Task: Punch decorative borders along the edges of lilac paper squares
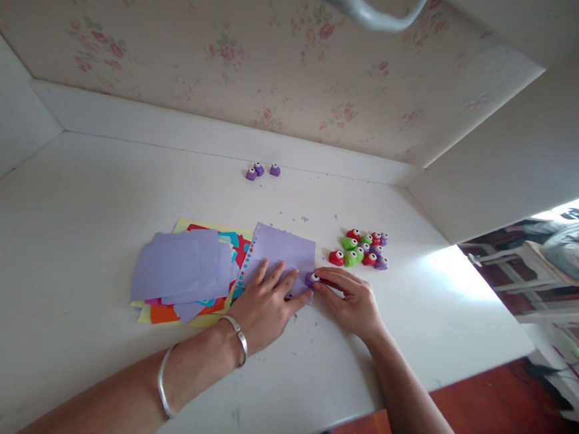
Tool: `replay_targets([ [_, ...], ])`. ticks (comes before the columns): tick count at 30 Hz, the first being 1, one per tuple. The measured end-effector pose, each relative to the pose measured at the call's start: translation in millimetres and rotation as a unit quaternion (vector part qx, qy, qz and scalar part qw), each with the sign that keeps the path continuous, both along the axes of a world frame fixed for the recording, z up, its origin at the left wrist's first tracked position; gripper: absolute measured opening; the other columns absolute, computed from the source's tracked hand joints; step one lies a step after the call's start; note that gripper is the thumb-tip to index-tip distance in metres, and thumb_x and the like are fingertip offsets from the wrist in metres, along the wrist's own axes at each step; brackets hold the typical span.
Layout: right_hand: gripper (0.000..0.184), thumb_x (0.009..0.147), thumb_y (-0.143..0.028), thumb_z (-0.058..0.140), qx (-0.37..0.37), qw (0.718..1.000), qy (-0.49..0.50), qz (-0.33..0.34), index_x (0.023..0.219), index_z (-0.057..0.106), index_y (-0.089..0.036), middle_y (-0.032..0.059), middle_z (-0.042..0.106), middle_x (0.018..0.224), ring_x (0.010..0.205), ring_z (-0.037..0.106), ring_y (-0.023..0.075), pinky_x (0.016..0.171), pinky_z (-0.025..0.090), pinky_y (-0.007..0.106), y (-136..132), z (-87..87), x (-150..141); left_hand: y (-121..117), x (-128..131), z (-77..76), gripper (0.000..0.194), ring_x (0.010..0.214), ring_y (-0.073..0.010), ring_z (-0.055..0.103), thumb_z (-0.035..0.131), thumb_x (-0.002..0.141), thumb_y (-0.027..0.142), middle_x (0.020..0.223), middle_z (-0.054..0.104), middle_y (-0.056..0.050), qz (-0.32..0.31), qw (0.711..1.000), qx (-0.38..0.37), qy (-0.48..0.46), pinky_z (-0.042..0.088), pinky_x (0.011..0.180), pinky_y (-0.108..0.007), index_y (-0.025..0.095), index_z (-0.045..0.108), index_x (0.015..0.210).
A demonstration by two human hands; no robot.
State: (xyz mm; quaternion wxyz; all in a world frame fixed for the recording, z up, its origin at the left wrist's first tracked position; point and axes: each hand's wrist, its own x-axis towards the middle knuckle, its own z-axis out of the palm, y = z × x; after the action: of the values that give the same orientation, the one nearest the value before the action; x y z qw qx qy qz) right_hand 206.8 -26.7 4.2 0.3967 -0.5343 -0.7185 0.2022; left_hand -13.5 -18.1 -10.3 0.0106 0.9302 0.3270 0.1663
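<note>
A sheet of light purple paper (284, 247) lies on the white table, with a row of small cut-out shapes along its left edge showing colours beneath. My left hand (269, 302) rests flat on this sheet with its fingers spread. At the sheet's right edge, my right hand (349, 299) pinches a small purple paper punch (311, 279) between thumb and fingers. Whether the paper sits inside the punch's slot, I cannot tell. Left of the sheet, and partly under it, is a pile of coloured papers (183, 269), with purple ones on top.
To the right stands a cluster of red, green and purple punches (359, 248). Three purple punches (258, 170) are near the back ledge. Tiny purple paper bits (304, 219) dot the white table (92, 192). A grey cable (353, 11) hangs above, before the flowered wall.
</note>
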Motion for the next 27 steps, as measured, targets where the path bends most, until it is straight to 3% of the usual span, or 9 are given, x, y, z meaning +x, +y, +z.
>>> replay_targets([
  [8, 0.016, 0.085, -0.03, 0.069, -0.022, 1.0, 0.002, -0.005, 0.099, 0.076, -0.025, 0.0059, 0.076, 0.1, 0.09, 0.073, 0.0222, 0.084, 0.062, 0.037, -0.1, -2.6, 0.1, -0.3, 0.4, -0.1, 0.04, 0.133, -0.0314, 0.047, 0.056, 0.094, 0.026, 0.14, 0.056, -0.009, 0.002, 1.0, -0.002, 0.003, 0.026, 0.112, -0.058, 0.034, 0.058, 0.133],
  [13, 0.034, 0.081, -0.033, 0.074, -0.079, 0.995, 0.063, -0.027, 0.114, 0.071, -0.024, 0.0075, 0.075, 0.109, 0.094, 0.073, 0.0241, 0.087, 0.061, 0.04, -3.1, -6.0, 4.2, -0.3, 0.1, -0.1, 0.042, 0.132, -0.0339, 0.047, 0.054, 0.094, 0.025, 0.14, 0.056, -0.009, 0.003, 1.0, -0.009, 0.006, 0.026, 0.111, -0.06, 0.035, 0.056, 0.135],
  [17, 0.024, 0.085, -0.037, 0.069, -0.087, 0.989, 0.095, -0.078, 0.102, 0.074, -0.023, 0.0075, 0.076, 0.103, 0.087, 0.073, 0.0221, 0.079, 0.063, 0.037, 0.4, 5.7, 7.0, -0.5, -0.5, 1.5, 0.041, 0.134, -0.0351, 0.045, 0.053, 0.095, 0.026, 0.143, 0.053, -0.009, -0.001, 1.0, -0.018, 0.017, 0.026, 0.11, -0.06, 0.035, 0.056, 0.135],
  [19, 0.021, 0.085, -0.039, 0.068, -0.092, 0.99, 0.058, -0.084, 0.094, 0.076, -0.022, 0.0063, 0.076, 0.096, 0.078, 0.073, 0.02, 0.072, 0.063, 0.034, 5.0, 16.9, 8.2, -0.5, -0.7, 2.5, 0.04, 0.134, -0.035, 0.044, 0.053, 0.095, 0.03, 0.144, 0.052, -0.009, -0.003, 1.0, -0.023, 0.018, 0.026, 0.11, -0.06, 0.035, 0.055, 0.135],
  [22, 0.02, 0.085, -0.039, 0.067, -0.128, 0.99, -0.045, -0.028, 0.094, 0.077, -0.024, 0.0038, 0.077, 0.091, 0.072, 0.072, 0.0183, 0.066, 0.061, 0.031, 13.8, 36.0, 9.6, -0.2, -0.6, 3.0, 0.039, 0.133, -0.034, 0.044, 0.052, 0.096, 0.037, 0.143, 0.053, -0.009, -0.002, 1.0, -0.024, 0.006, 0.025, 0.11, -0.06, 0.033, 0.056, 0.135],
  [27, 0.018, 0.085, -0.037, 0.066, -0.2, 0.963, -0.173, 0.054, 0.093, 0.079, -0.028, -0.0006, 0.077, 0.077, 0.064, 0.071, 0.0178, 0.055, 0.055, 0.027, 30.1, 56.7, 9.6, -0.7, -0.4, 1.2, 0.038, 0.132, -0.0321, 0.046, 0.04, 0.1, 0.048, 0.138, 0.057, -0.008, 0.006, 0.999, -0.021, -0.028, 0.025, 0.11, -0.059, 0.034, 0.061, 0.129],
])
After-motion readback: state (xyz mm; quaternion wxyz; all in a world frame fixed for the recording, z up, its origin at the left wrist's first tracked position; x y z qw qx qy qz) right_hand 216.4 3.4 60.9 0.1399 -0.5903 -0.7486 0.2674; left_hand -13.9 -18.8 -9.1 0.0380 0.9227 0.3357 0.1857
